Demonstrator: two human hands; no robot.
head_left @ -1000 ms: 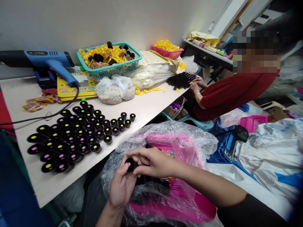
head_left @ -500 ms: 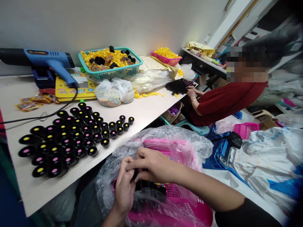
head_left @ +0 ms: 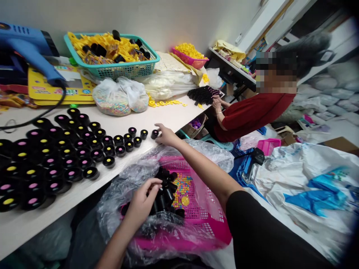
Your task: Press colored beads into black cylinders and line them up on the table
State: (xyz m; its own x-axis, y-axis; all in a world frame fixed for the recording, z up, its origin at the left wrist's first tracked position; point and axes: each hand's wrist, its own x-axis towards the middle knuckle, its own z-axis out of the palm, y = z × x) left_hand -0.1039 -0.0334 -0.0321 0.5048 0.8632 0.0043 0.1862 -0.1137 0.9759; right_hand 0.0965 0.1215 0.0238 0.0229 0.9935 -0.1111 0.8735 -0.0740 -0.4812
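Observation:
At the table's front edge my right hand [head_left: 167, 136] pinches a small black cup [head_left: 154, 134] at the right end of the group of cups. Many similar black cups [head_left: 83, 152] stand upright on the table, with yellow or pink round spots inside their tops. My left hand [head_left: 143, 198] is over the pink basket [head_left: 217, 220], thumb and fingers apart, at the edge of a heap of loose black cups [head_left: 166, 197]. Whether its fingertips touch a cup is hard to tell. Small coloured beads [head_left: 183, 186] and a yellow disc [head_left: 185, 201] lie in the basket.
Clear plastic [head_left: 112, 209] drapes the basket. Along the wall are a blue heat gun [head_left: 30, 46], a teal basket [head_left: 112, 71] of yellow parts and bagged beads [head_left: 112, 99]. A person in a red top [head_left: 255, 112] handles black pieces [head_left: 203, 95] at the table's far end.
My right hand has left my left hand and reached forward to the table edge, where another black cup now stands. My left hand has lowered toward the heap. The view has shifted right.

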